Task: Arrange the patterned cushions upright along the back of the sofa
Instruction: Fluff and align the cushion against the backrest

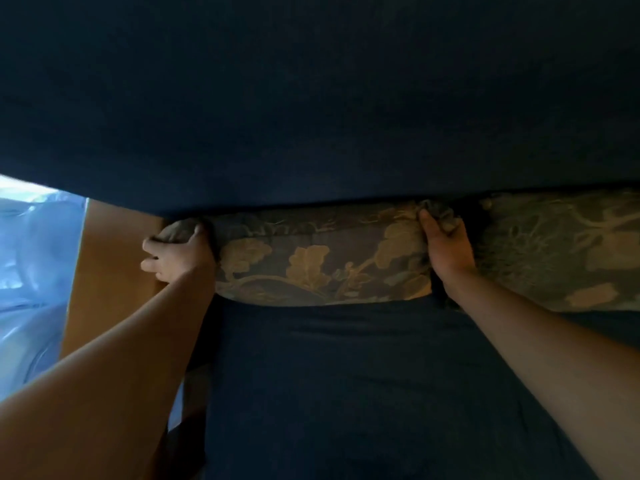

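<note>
A patterned cushion (pixel 318 261), grey-blue with tan leaf shapes, stands against the dark blue sofa back (pixel 311 98) on the sofa seat (pixel 346 393). My left hand (pixel 178 256) grips its left end and my right hand (pixel 446 247) grips its right top corner. A second patterned cushion (pixel 561 251) of the same fabric leans against the back directly to the right, touching my right hand. The top edges of both cushions are hidden under the overhanging sofa back.
A tan wooden sofa arm or panel (pixel 107 271) stands at the left end of the seat. Beyond it is a bright bluish translucent sheet (pixel 31 271). The seat in front of the cushions is dark blue fabric.
</note>
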